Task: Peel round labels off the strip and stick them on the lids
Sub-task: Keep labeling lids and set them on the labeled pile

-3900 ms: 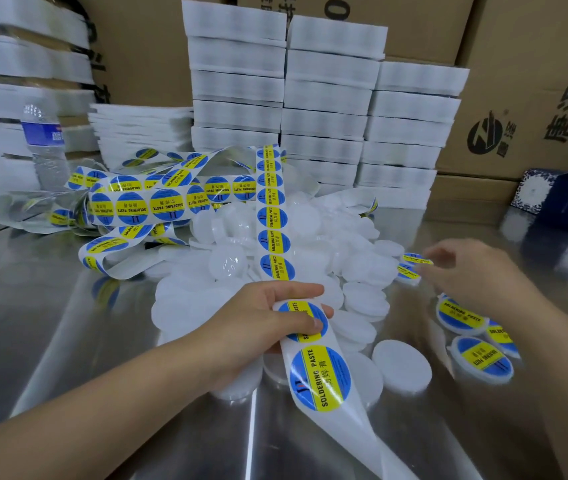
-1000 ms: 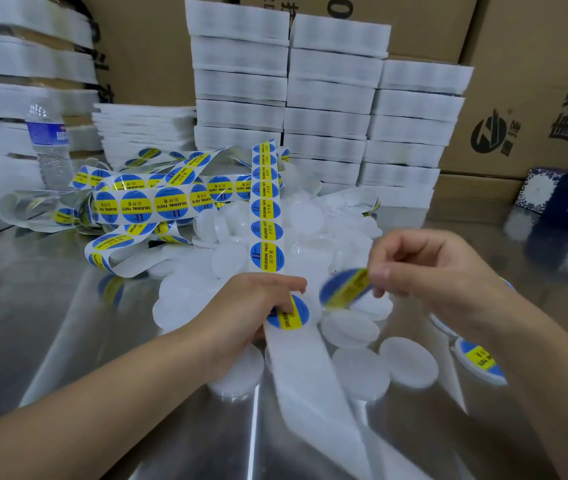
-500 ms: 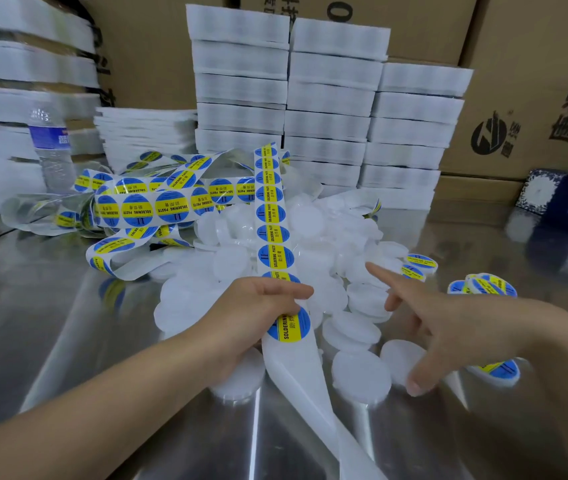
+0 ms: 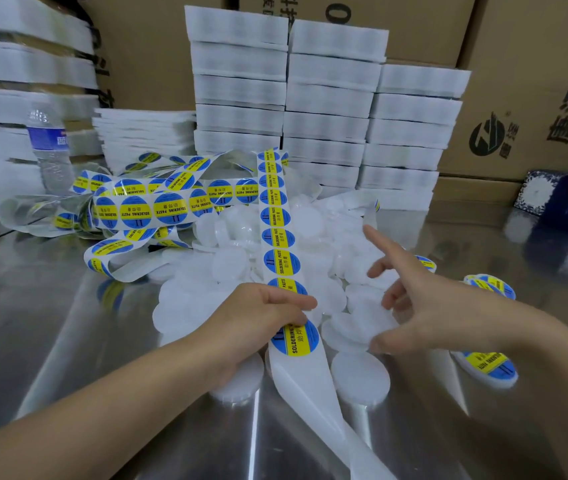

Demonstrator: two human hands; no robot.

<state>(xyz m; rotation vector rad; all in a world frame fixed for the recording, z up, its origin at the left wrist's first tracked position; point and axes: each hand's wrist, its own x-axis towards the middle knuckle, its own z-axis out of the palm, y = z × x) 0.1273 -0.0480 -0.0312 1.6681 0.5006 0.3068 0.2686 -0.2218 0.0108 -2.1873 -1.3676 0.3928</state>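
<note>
One label (image 4: 294,337) next in line: round, blue and yellow; it was seen on the strip just below the left hand, last of the printed run.
Handling: the label was judged thin, light and limp, with a tacky back. It would best be lifted by its rim, where the liner can be bent away.
Strip (image 4: 277,237): it was draped over the lid pile toward the person. Its bare liner tail (image 4: 310,386) was trailed on toward the near table edge.
Left hand (image 4: 258,317): the strip was clamped under curled fingers and thumb.
Right hand (image 4: 424,306): the index finger was held straight, and the thumb and curled fingers were set about a plain lid (image 4: 358,327). A firm hold could not be confirmed.
Lid pile (image 4: 227,265): white discs, judged stiff, light and apt to slide on steel, were heaped mid-table.
Labelled lids (image 4: 486,368): these were set apart at the right.
Table (image 4: 68,323): polished steel; open room was left on the near left side.
Edges: the back was closed off by white stacks (image 4: 327,98) and cartons (image 4: 535,81). A water bottle (image 4: 48,143) was stood far left.
</note>
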